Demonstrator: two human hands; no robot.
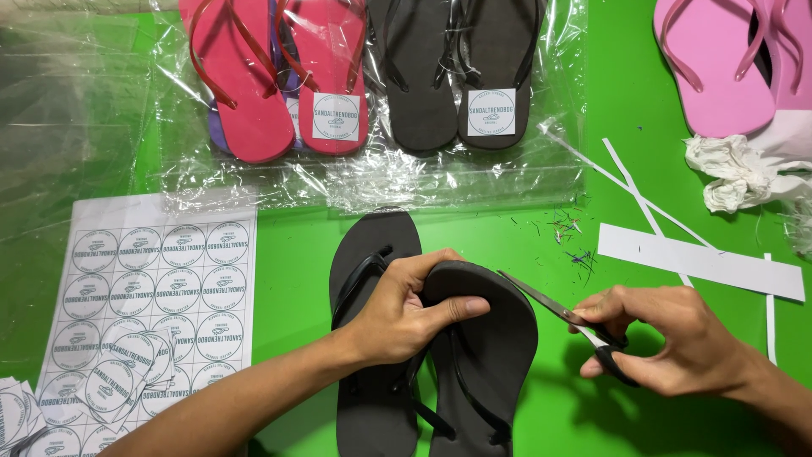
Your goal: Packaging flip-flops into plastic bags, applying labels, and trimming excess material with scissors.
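Two black flip-flops lie side by side low in the middle of the green surface. My left hand grips the toe end of the right black flip-flop, thumb across its sole and fingers curled under its edge. The left black flip-flop lies flat beside it. My right hand holds a pair of scissors with black handles; the blades point left and their tip reaches the edge of the held flip-flop.
Clear plastic bags at the back hold a red pair and a black pair with round labels. A sheet of round stickers lies at left. White paper strips, crumpled paper and pink flip-flops sit at right.
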